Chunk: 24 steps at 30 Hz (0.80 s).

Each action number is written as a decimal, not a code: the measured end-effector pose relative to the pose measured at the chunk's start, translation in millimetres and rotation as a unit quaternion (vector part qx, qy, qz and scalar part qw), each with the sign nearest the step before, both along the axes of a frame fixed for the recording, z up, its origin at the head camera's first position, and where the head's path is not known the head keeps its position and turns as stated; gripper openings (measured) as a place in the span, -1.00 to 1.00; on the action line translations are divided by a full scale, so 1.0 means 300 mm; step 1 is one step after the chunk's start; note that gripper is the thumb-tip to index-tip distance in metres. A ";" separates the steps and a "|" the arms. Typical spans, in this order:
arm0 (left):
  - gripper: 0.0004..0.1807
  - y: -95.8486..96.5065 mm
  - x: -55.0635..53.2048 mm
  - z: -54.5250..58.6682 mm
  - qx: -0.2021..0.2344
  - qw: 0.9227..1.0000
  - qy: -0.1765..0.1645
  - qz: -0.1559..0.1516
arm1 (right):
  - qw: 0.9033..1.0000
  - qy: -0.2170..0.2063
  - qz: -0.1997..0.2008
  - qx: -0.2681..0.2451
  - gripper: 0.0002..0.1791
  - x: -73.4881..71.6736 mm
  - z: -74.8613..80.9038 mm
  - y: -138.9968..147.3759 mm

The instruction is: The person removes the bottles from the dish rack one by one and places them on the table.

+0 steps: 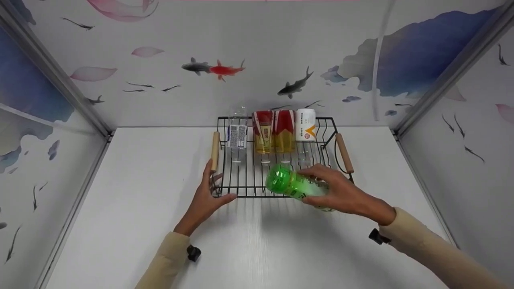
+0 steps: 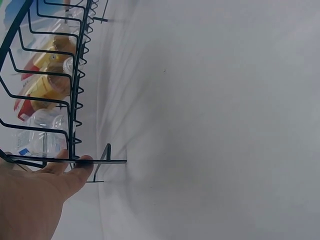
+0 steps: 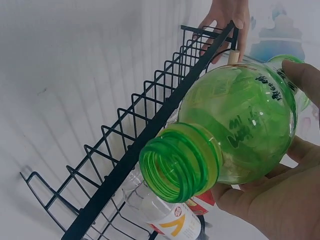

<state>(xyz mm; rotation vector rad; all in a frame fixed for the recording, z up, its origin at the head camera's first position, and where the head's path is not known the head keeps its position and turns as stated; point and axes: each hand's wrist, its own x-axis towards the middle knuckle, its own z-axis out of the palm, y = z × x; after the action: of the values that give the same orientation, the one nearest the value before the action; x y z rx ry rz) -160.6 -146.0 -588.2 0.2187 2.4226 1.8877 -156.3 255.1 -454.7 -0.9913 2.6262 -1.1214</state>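
My right hand [image 1: 341, 192] grips a green plastic bottle [image 1: 299, 186] over the front right of a black wire rack [image 1: 261, 187]. In the right wrist view, the bottle's threaded mouth [image 3: 170, 170] shows without a cap, and dark handwriting marks its side. My left hand [image 1: 204, 200] holds the rack's front left corner, thumb along the front rail and fingers by the wooden handle [image 1: 215, 152]. Lying in the rack are a clear bottle [image 1: 237, 136], two bottles with red and yellow labels [image 1: 264, 132] [image 1: 284, 132] and a white-labelled bottle [image 1: 306, 125].
The rack stands on a white table [image 1: 152, 168] close to the back wall [image 1: 265, 48], which is printed with fish and petals. Its other wooden handle [image 1: 344, 153] is on the right. Side panels [image 1: 478, 160] enclose the table.
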 end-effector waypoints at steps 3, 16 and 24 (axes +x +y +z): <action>0.45 -0.004 -0.004 0.002 0.001 1.000 0.000 -0.007 | 1.000 0.003 0.007 0.004 -0.30 0.006 -0.002 -0.005; 0.43 -0.006 -0.006 -0.003 0.003 1.000 -0.010 -0.006 | 0.999 -0.023 0.021 0.020 -0.34 0.035 -0.018 -0.031; 0.43 -0.001 -0.004 0.004 0.002 1.000 -0.008 -0.003 | 0.999 -0.029 0.026 0.038 -0.35 0.047 -0.024 -0.046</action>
<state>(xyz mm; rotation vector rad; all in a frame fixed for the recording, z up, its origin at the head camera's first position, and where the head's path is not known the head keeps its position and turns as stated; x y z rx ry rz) -161.7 -146.4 -587.1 0.2101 2.4053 1.8836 -142.2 241.4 -461.9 -0.9903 2.5618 -1.0161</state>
